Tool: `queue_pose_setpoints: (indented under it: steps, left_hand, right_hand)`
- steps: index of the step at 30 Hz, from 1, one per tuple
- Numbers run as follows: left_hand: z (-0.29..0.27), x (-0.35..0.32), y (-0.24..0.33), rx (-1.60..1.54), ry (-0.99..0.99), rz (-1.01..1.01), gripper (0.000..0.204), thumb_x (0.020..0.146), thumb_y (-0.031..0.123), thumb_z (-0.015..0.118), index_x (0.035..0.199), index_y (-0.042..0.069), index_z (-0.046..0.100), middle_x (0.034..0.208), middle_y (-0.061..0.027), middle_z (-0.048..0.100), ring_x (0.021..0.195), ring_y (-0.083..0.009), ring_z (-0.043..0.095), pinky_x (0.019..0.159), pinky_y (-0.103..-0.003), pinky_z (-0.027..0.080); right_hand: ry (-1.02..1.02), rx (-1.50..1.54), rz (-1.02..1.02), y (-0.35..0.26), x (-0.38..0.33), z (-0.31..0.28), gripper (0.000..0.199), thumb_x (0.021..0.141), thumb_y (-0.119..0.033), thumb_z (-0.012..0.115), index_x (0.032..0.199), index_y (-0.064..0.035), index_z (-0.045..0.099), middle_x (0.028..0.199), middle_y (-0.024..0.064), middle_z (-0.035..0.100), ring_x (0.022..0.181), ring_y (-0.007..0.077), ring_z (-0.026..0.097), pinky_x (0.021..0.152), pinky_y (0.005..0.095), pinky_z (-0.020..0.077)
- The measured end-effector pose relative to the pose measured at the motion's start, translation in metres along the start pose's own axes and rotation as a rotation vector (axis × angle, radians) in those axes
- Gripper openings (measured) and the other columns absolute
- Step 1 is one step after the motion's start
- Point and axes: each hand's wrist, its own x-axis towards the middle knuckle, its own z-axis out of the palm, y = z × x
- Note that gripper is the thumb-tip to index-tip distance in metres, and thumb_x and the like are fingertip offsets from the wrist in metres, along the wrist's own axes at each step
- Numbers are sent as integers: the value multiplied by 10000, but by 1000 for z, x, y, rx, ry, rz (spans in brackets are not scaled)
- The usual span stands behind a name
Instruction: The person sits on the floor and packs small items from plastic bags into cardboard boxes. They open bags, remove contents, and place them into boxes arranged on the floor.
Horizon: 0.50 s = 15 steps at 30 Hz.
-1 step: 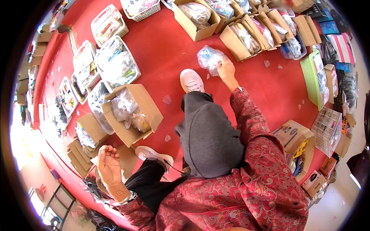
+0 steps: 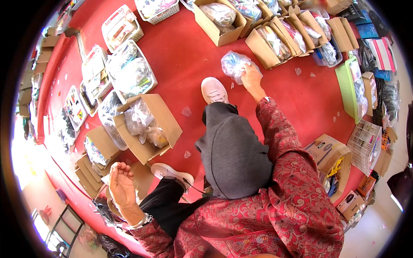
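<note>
Clutching a crumpled clear plastic bag (image 2: 233,64), the right hand (image 2: 251,77) reaches forward with its fingers drawn together on the bag's right side — just past the pale shoe (image 2: 213,90) and near the cardboard boxes (image 2: 263,52) packed with bagged goods. Whether the bag rests on the red floor (image 2: 180,56) or hangs above it, I can't quite tell from where I stand. The left hand (image 2: 122,189) is lifted, palm upward, fingers loosely bent and unclenched — near a cardboard carton (image 2: 162,115) holding more plastic bags.
</note>
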Motion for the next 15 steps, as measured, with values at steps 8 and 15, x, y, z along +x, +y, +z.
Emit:
queue_pose_setpoints:
  steps: [8,15]
  left_hand:
    - [8,3,0,41,15,10,148,893,200,543,956,67,552,910,-33,535,846,-151,513,720,-263,408]
    - [6,1,-1,60,-10,28,155,882,209,552,951,70,551,910,-38,534,843,-152,509,720,-264,402]
  right_hand:
    - [-53,-224,-78,-28,18,10,263,778,-76,543,1039,-85,507,1014,191,518,858,366,604,687,455,508]
    - [-154,-287,-38,-14,23,2,172,778,-118,546,935,-63,588,1011,202,561,846,387,613,744,456,501]
